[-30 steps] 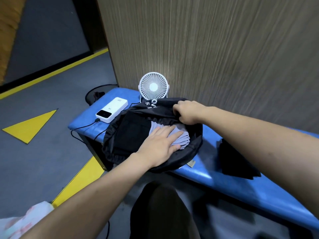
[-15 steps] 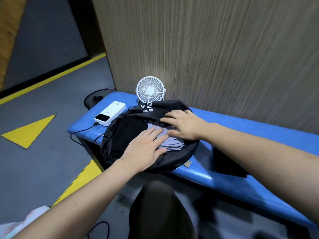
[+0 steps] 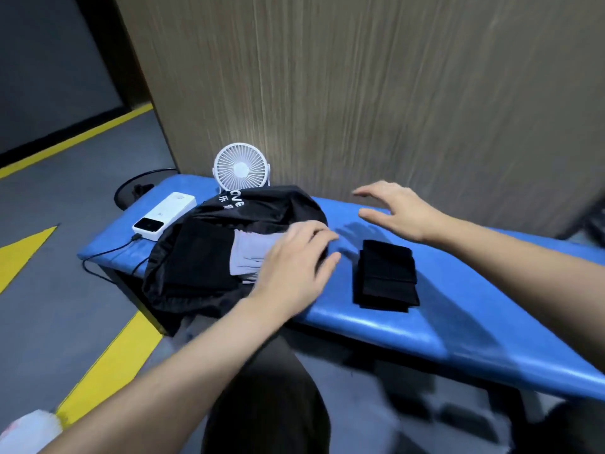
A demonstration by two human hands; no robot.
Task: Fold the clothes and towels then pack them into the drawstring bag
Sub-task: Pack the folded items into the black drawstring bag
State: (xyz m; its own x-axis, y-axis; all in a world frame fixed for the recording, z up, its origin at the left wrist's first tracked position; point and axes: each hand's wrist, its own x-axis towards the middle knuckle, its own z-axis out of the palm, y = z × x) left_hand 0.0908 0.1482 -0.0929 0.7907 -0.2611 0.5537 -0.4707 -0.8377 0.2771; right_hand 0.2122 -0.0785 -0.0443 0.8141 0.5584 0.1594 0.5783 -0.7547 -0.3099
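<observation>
A black drawstring bag [image 3: 203,267] with white lettering lies open on the blue bench [image 3: 458,326]. Inside its mouth sits a folded grey cloth [image 3: 252,253]. My left hand [image 3: 294,260] hovers over the bag's right edge with its fingers spread and holds nothing. My right hand [image 3: 393,211] is lifted above the bench to the right of the bag, fingers straight and empty. A folded black garment [image 3: 386,275] lies on the bench between and below the two hands.
A white desk fan [image 3: 240,170] stands behind the bag against the wood-grain wall. A white power bank [image 3: 163,216] with a black cable lies at the bench's left end. Grey floor with yellow markings lies on the left. A dark round object sits behind the bench's left end.
Both hands have come off the grey cloth in the bag. My right hand moved right and up over the bench. The camera swung right, bringing the folded black garment fully into view.
</observation>
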